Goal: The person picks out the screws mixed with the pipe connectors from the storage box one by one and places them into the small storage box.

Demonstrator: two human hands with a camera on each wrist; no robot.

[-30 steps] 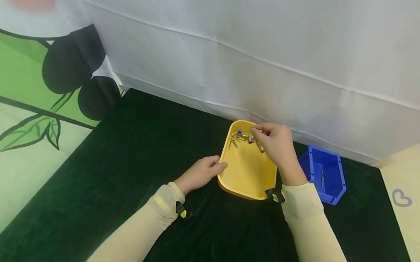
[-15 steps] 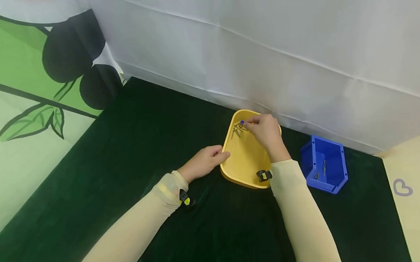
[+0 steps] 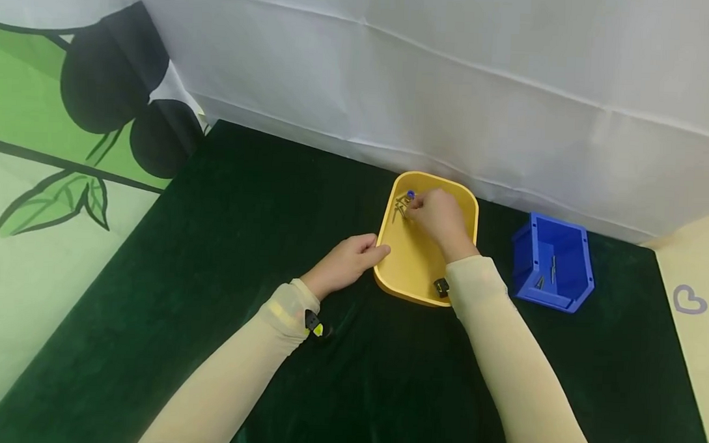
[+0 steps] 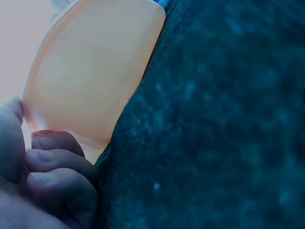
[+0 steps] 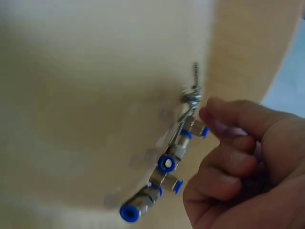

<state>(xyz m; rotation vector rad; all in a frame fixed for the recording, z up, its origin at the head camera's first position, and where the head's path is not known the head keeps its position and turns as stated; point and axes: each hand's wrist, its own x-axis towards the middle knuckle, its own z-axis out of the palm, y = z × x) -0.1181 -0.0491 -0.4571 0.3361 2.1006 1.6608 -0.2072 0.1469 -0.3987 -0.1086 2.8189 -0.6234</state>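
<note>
A yellow plastic tray (image 3: 406, 262) sits on the dark green cloth. My left hand (image 3: 344, 260) grips its left rim, thumb on top, and in the left wrist view the fingers (image 4: 59, 160) curl against its outer wall. Inside the tray's far left part lie several screws (image 3: 396, 211) and metal push-in fittings (image 5: 143, 200) with blue collars. My right hand (image 3: 439, 218) reaches into the tray there, its fingertips beside the screws. In the right wrist view its fingers are bent, the thumb and forefinger close to the pile; whether they pinch a screw cannot be made out.
To the right of the tray stands a blue open-front bin (image 3: 570, 255) with a few screws (image 3: 553, 271) in it. A white cloth wall (image 3: 424, 74) rises right behind the table. The green cloth (image 3: 261, 212) spreads to the left.
My right hand has moved left inside the tray, from above the fittings to the screws. The left hand keeps its hold on the rim. The head view has tilted slightly down.
</note>
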